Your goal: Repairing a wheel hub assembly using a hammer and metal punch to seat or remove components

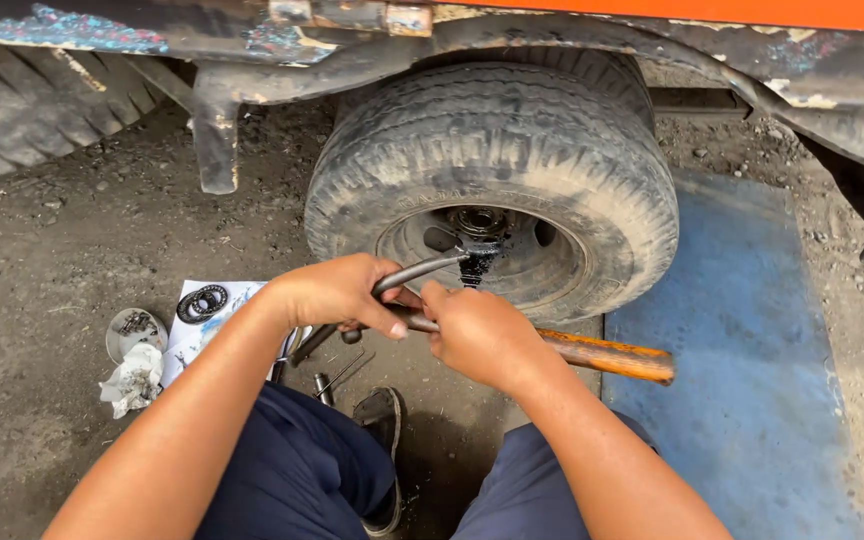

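Head view. Left hand [337,292] closed around a curved dark metal bar [414,272], whose tip points at the greasy hub [479,235] of the truck wheel [492,185]. Right hand [482,335] grips a wooden-handled tool [602,353], just beside the left. On the dirt at left: bearing rings [202,302] on paper [214,325], a small bowl [132,330], a rag [132,382].

My left hand [337,292] grips a dark grey curved metal bar [414,272]; my right hand [482,335] holds a hammer with an orange-brown wooden handle [607,354]. The big rubber tyre [497,150] is dusty grey-black — its hub [479,228] glossy black with grease. My trousers [297,470] are navy. A faded blue mat [742,340] lies on grey-brown dirt [42,260] — above, an orange painted body edge [752,12].
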